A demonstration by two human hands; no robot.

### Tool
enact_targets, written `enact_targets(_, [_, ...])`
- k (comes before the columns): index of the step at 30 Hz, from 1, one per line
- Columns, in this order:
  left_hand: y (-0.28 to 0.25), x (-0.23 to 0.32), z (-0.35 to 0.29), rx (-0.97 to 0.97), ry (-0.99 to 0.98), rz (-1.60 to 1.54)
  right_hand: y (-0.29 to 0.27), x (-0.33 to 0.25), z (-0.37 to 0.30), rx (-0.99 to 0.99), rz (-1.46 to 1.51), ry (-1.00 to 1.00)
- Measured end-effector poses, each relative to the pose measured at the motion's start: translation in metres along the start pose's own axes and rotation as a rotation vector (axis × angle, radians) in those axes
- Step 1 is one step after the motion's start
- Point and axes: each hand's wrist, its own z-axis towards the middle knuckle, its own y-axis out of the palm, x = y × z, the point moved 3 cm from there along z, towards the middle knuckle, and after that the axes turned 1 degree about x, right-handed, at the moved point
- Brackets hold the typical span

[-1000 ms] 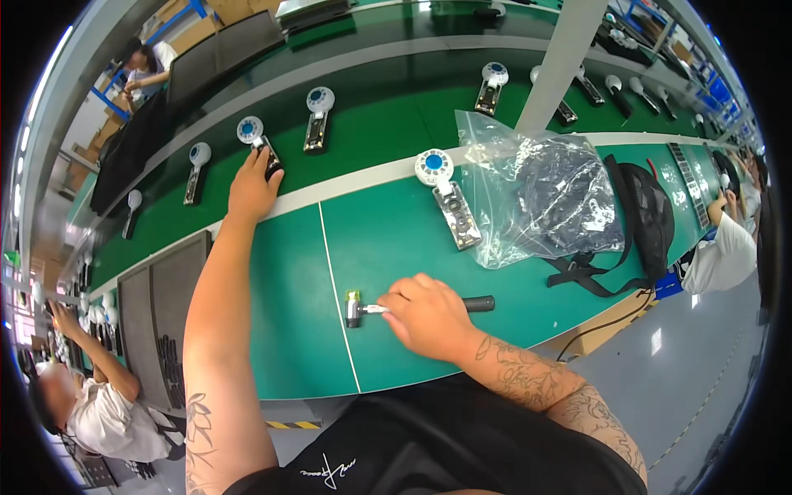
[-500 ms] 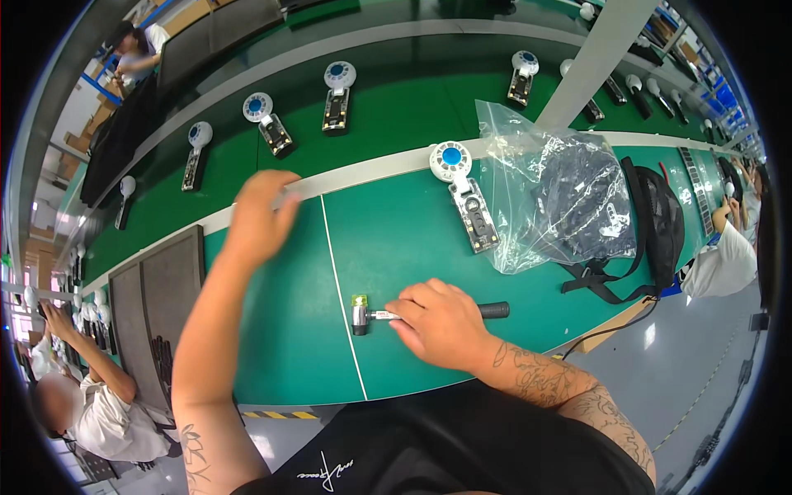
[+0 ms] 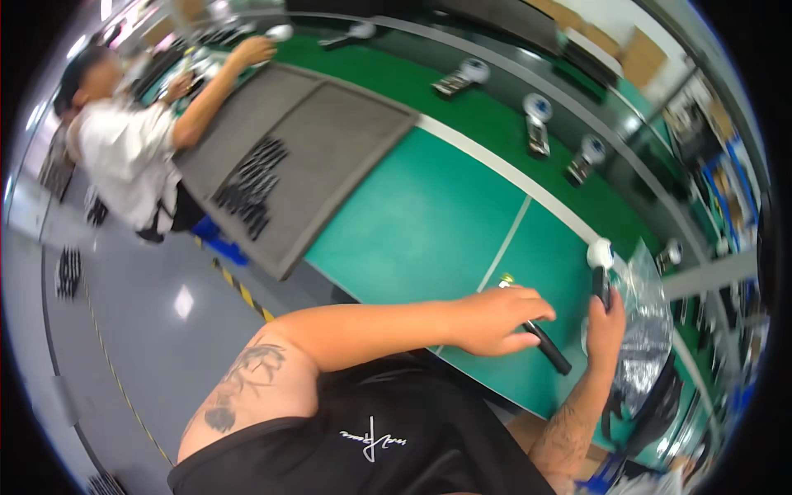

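Tray (image 3: 318,153) of black parts (image 3: 252,186), bag (image 3: 648,338) with blurred contents, left hand (image 3: 499,320) half-spread over hammer (image 3: 549,348), right hand (image 3: 606,330) clasped round device (image 3: 601,276).

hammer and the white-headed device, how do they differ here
The hammer lies on the green bench, while the white-headed device is held in the right hand.
The hammer shows a bit of yellow at its head end; the device's head is round and white.
The left hand hides part of the hammer, while the device's head is uncovered.
Both have a dark handle.
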Motion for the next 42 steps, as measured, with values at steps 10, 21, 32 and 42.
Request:
enact_targets(10, [-0.089, 0.000, -0.035, 0.540, -0.482, -0.865, 0.081, -0.181, -0.116, -0.044, 0.108, -0.616])
enact_targets(21, [-0.277, -0.059, -0.026, 0.823, -0.032, -0.940, 0.096, -0.099, -0.086, 0.043, -0.258, -0.603])
enact_targets(32, [-0.276, -0.136, -0.032, 0.890, 0.187, -1.416, 0.108, -0.097, -0.081, 0.066, -0.312, -0.576])
enact_targets(42, [-0.273, -0.140, -0.045, 0.788, 0.283, -1.564, 0.107, -0.093, -0.085, 0.048, -0.314, -0.553])
